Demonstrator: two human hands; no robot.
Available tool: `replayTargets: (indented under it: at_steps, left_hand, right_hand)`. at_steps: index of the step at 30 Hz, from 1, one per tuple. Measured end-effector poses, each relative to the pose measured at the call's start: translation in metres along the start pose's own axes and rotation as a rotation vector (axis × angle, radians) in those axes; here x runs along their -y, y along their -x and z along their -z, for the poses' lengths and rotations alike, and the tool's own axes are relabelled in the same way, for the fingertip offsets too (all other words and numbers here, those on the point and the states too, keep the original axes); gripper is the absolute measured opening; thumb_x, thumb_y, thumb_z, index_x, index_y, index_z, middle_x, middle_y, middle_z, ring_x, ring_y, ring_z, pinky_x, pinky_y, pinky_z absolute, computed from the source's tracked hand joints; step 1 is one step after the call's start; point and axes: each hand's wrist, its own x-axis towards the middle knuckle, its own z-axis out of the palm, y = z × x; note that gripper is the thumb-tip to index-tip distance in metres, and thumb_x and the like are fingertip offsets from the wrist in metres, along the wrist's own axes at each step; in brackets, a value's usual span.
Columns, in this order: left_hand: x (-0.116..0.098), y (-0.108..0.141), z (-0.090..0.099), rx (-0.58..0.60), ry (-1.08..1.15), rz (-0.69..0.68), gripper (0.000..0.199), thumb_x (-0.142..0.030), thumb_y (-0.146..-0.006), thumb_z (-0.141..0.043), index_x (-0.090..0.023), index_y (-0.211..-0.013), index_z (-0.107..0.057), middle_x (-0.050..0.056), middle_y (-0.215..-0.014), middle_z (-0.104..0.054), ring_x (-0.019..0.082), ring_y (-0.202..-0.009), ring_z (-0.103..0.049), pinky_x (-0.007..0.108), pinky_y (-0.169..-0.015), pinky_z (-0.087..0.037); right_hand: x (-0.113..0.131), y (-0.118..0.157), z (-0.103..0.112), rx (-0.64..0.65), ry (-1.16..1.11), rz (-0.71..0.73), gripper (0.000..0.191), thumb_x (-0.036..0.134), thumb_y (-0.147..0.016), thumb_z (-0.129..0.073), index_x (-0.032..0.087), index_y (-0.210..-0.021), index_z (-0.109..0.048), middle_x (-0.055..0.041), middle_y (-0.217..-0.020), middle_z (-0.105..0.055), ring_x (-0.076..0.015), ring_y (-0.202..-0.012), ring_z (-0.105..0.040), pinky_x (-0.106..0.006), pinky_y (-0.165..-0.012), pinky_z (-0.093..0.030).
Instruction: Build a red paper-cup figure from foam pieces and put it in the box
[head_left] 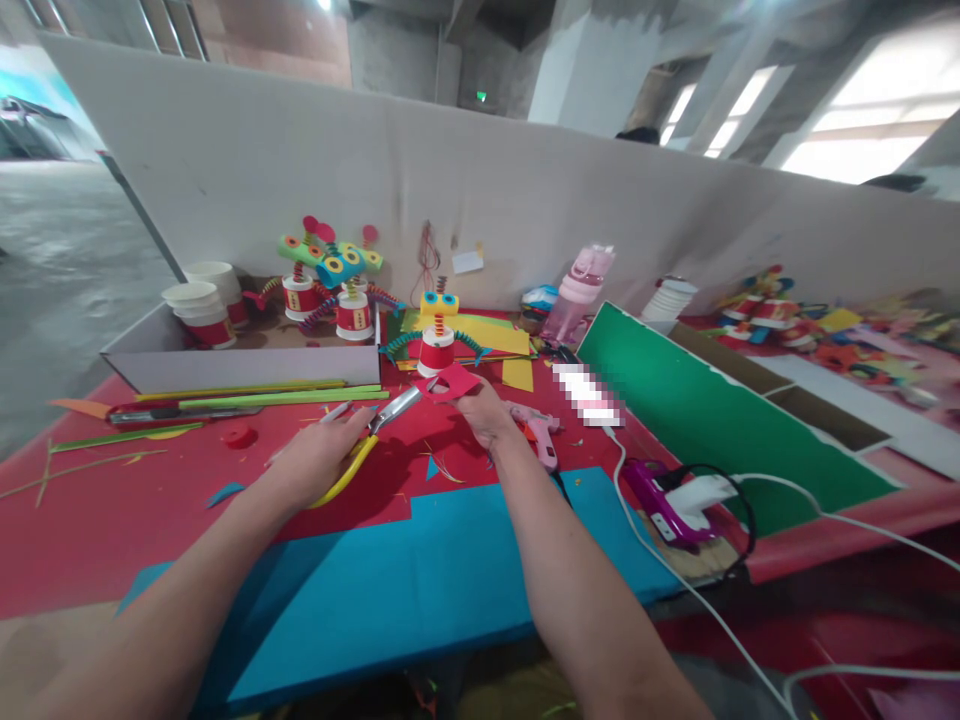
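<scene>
My left hand point(326, 455) grips a pair of scissors with yellow handles point(352, 470). Their silver blades point(397, 408) point right, and the tips meet the edge of a piece of red paper point(454, 380). That paper, which has a curved cut at its left side, is pinched in my right hand point(484, 412); part of the fingers is hidden behind it. Just beyond stands a paper-cup figure point(436, 350) with a yellow head, blue eyes, a coiled paper neck and green coiled arms. A pink glue gun point(544, 435) lies to the right of my right hand.
A low white box point(247, 370) at back left holds similar figures point(354, 310) and stacked cups point(201, 315). Blue sheets point(375, 600) cover the front edge. On the right are a green panel point(720, 430), a purple power strip point(667, 510), cables and a pink bottle point(581, 290).
</scene>
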Motion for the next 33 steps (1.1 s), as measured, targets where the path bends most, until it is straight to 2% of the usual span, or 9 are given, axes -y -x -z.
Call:
replayTargets:
  at_steps: [17,24,33]
  left_hand:
    - [0.0010,0.0011,0.0015,-0.008,0.011,-0.003,0.036,-0.027,-0.095,-0.028,-0.020,-0.127,-0.041,0.013,-0.094,-0.066,0.029,-0.082,-0.066,0.033,-0.066,-0.044]
    - [-0.0007,0.0006,0.0039,0.009,0.002,0.008,0.035,-0.026,-0.095,-0.029,-0.020,-0.127,-0.041,0.012,-0.094,-0.067,0.027,-0.085,-0.066,0.031,-0.066,-0.044]
    - [-0.0037,0.0011,0.0060,0.003,-0.019,0.014,0.036,-0.029,-0.096,-0.027,-0.019,-0.127,-0.042,0.014,-0.096,-0.067,0.029,-0.084,-0.067,0.032,-0.065,-0.045]
  right_hand:
    - [-0.0019,-0.0020,0.0027,0.029,-0.010,0.061,0.032,0.035,-0.063,-0.079,0.017,-0.090,-0.073,-0.0028,-0.086,-0.073,-0.0186,-0.085,-0.063,-0.034,-0.086,-0.045]
    - [0.0025,-0.0012,0.0004,0.030,-0.016,0.053,0.039,0.041,-0.061,-0.080,0.018,-0.092,-0.073,-0.0036,-0.087,-0.074,-0.0207,-0.090,-0.064,-0.035,-0.088,-0.046]
    - [0.0064,0.0005,0.0022,0.061,0.025,0.032,0.036,0.040,-0.064,-0.078,0.016,-0.091,-0.073,-0.0042,-0.088,-0.073,-0.0208,-0.091,-0.063,-0.035,-0.087,-0.045]
